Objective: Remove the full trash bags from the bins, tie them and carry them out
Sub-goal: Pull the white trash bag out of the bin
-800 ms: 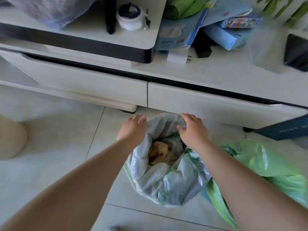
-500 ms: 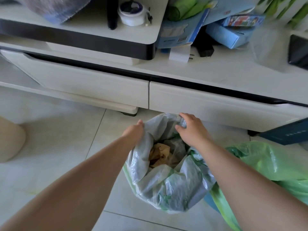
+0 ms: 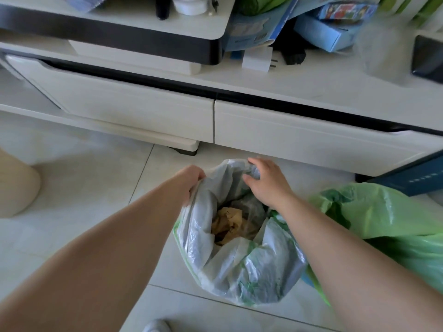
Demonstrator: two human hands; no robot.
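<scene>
A grey-white translucent trash bag lines a small bin on the tiled floor, its mouth open with brown paper waste inside. My left hand is closed around the bag's left rim. Fingers of my right hand pinch the bag's far rim. A bulging green trash bag lies on the floor right of the bin, partly behind my right forearm. The bin itself is hidden under the bag.
A white low cabinet with two drawers stands just behind the bin, its top cluttered with blue boxes and a white jar. A beige rounded object sits at the left edge. A dark blue box lies at the right.
Both hands went from resting over the bag's rim to gripping it. The left side and far edge of the bag have been gathered and lifted slightly.
</scene>
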